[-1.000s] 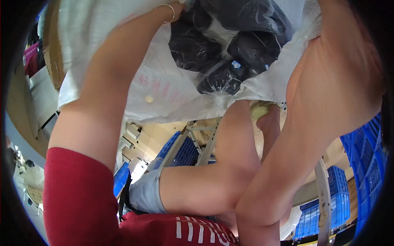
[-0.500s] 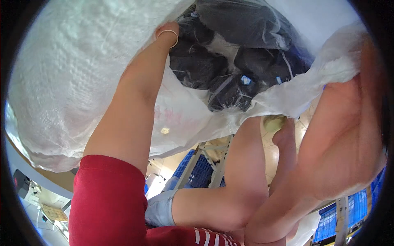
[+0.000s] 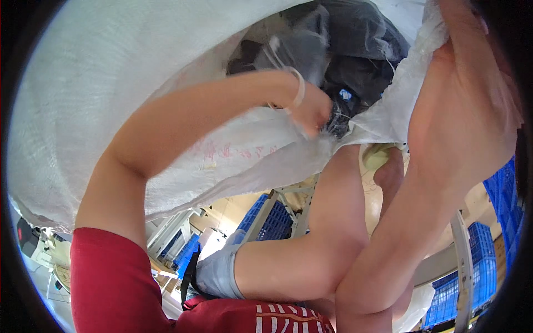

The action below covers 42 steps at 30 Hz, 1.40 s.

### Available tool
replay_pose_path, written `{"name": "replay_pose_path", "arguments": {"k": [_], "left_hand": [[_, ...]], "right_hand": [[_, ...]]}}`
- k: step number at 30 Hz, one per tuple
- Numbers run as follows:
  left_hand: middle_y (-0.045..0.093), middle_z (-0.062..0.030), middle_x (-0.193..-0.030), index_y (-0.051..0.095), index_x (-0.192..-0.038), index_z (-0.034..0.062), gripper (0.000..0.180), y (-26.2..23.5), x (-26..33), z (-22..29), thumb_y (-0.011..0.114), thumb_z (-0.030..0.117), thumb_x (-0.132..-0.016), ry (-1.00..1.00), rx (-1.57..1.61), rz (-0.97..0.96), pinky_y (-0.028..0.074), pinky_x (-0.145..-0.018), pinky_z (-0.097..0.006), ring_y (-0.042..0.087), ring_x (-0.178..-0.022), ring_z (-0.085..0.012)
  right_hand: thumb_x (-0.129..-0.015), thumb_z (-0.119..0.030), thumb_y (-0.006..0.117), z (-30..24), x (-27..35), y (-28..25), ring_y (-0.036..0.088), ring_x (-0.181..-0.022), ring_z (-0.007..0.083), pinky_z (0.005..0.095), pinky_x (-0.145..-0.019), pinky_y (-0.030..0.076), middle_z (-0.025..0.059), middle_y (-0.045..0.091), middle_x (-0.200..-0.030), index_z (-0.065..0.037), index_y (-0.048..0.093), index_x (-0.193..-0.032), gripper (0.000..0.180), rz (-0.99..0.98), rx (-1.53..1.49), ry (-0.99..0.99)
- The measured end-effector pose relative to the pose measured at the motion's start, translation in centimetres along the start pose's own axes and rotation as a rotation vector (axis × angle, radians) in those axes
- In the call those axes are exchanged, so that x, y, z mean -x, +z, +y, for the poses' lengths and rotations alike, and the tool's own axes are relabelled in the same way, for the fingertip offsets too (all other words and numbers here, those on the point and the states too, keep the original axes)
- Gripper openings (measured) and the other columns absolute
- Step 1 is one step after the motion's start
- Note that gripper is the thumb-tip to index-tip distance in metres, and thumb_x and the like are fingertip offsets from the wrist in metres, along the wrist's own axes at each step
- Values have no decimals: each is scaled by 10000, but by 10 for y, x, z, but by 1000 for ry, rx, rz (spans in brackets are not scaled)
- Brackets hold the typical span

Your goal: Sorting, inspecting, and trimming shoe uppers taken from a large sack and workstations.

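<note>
Sack (image 3: 111,127) of white woven fabric is spread across the upper view; blue crates (image 3: 270,217) are glimpsed below. Inside its mouth, wrapped black bundles (image 3: 361,77) are partly hidden by the left forearm (image 3: 211,108). The left hand (image 3: 312,114) is blurred, its grip impossible to tell; the right hand is cut off.

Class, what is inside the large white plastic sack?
Black bundles in clear plastic, one with a blue-white label. The left hand blocks part; whatever lies beneath the bundles is hidden.

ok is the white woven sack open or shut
The white woven sack is open: its mouth gapes, showing black plastic-wrapped bundles inside.
</note>
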<state>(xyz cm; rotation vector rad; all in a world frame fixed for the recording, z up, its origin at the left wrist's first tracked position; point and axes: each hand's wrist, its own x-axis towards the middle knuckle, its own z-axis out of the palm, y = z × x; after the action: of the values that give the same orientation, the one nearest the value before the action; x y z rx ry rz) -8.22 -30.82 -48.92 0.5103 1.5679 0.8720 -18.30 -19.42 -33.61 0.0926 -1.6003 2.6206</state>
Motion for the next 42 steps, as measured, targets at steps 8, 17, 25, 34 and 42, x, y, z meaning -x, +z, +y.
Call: {"name": "replay_pose_path", "arguments": {"k": [8,17,25,34,42], "left_hand": [[648,-97,-727,674,-777,27,233,61,-63,56,746,228,-683,28,332,202,481,-630,-360,591,-666,-199],[646,-191,-958,572,-888,0,239,42,-87,33,642,221,-834,-335,521,1334,490,-757,-411,620,-911,-370],[657,-222,-956,550,-1129,31,395,124,-41,37,665,277,-842,-607,-190,872,516,-786,-448,644,-874,-412],[648,-46,-805,629,-855,42,222,144,116,193,611,257,-909,-250,691,1236,477,-604,-329,604,-664,-153],[683,-103,-960,602,-960,41,143,172,187,303,499,139,-974,650,1607,955,569,-799,-345,680,-873,-197]], "right_hand": [[-851,96,514,12,2,-12,521,-1152,208,297,-979,402,128,543,-1289,-3,548,-1274,436,-23,47,-75],[-846,108,484,-1,7,-25,518,-1167,231,310,-982,408,129,533,-1307,-27,553,-1286,465,-49,124,-141],[-843,67,569,-54,45,-88,524,-1124,207,299,-951,416,99,554,-1248,-69,521,-1332,510,-230,583,16],[-888,32,542,-162,176,-169,473,-1244,226,340,-1035,383,114,488,-1349,-58,492,-1355,478,-7,564,209],[-965,-478,473,-194,199,-122,326,-1376,239,423,-1123,287,119,323,-1505,-36,239,-1486,722,-6,-134,456]]}}
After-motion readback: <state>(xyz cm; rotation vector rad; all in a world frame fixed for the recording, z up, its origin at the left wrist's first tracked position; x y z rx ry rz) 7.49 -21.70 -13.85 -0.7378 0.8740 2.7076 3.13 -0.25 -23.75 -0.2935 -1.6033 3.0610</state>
